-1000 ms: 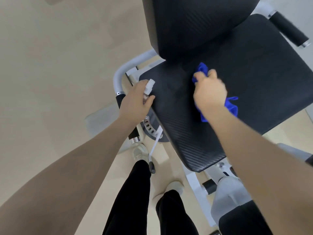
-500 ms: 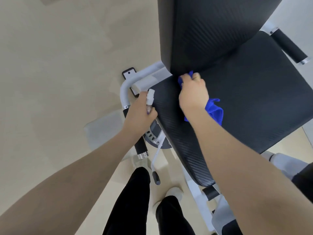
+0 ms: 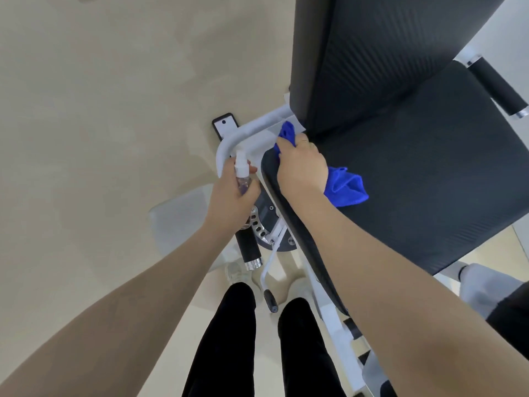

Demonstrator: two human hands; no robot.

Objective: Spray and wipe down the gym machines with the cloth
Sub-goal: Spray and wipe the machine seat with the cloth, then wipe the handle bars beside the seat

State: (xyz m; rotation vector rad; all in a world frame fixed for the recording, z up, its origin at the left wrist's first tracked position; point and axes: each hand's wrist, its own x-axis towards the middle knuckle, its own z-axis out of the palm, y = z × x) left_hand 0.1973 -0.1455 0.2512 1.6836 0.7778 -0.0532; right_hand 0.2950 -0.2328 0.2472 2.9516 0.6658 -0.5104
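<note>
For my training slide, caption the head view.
Right hand wipes black padded seat corner with blue microfibre cloth; left hand holds small clear spray bottle.

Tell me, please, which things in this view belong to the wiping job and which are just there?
Part of the job:
- blue cloth, gripped by the right hand
- spray bottle, held in the left hand
- black seat pad, under the cloth
- backrest

Just there:
- black plate on the floor
- lever under the seat
- side handle
</note>
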